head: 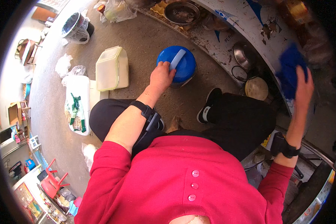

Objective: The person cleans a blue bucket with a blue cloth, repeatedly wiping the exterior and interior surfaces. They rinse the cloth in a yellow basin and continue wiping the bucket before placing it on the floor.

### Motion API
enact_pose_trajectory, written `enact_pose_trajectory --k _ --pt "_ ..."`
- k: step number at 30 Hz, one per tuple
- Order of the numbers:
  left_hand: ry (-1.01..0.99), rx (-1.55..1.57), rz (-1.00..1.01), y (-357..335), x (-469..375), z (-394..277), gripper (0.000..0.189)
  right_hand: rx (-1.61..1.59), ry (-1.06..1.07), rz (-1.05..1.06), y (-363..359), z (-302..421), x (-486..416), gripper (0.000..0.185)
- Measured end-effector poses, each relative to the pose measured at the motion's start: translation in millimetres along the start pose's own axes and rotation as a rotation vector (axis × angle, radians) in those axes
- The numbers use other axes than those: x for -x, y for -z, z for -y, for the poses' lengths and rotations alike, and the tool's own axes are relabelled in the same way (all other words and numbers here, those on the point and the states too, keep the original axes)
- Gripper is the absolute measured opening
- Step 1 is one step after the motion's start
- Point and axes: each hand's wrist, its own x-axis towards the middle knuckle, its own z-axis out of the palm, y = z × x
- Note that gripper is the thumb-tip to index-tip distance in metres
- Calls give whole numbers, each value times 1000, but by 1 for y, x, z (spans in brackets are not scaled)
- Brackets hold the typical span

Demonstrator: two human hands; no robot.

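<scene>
A round container with a glossy blue lid [185,70] stands on the floor in front of me, a pale blue handle [177,58] across its top. My left hand [163,75] grips the near end of that handle between thumb and fingers. Out to the right, my right hand [303,86] holds a dark blue cloth [292,67], blurred, over the white board-like surface. Left of the lidded container is a cream plastic bin [109,68] with a yellow-green rim. Beside my knee lies a white lid or tray [82,105] bearing a green-and-clear plastic packet [77,112].
A lined bucket [77,29] and plastic bags [119,11] lie at the far left. At the upper right are a round metal pan [182,13], a steel bowl [242,54] and a round, pale lid-like disc [256,88]. A red stool [50,183] lies lower left.
</scene>
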Motion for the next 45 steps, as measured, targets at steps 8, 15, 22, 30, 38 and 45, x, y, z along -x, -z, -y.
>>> enact_pose_trajectory --k 8,15,22,30,38,45 --pt "-113 146 -36 -12 -3 24 30 -89 384 406 -234 98 114 33" --pt "-127 18 -23 -19 -6 31 29 -29 644 248 -341 63 158 30" --pt "-74 227 28 -8 -3 22 29 255 -11 592 -376 52 68 45" --pt "-43 273 34 -11 -4 28 32 -237 257 440 -338 41 91 42" --pt "-185 154 -81 -19 -6 33 33 113 287 450 -356 80 126 38" --pt "-116 225 -63 -21 -6 35 32 175 283 567 -360 83 93 35"
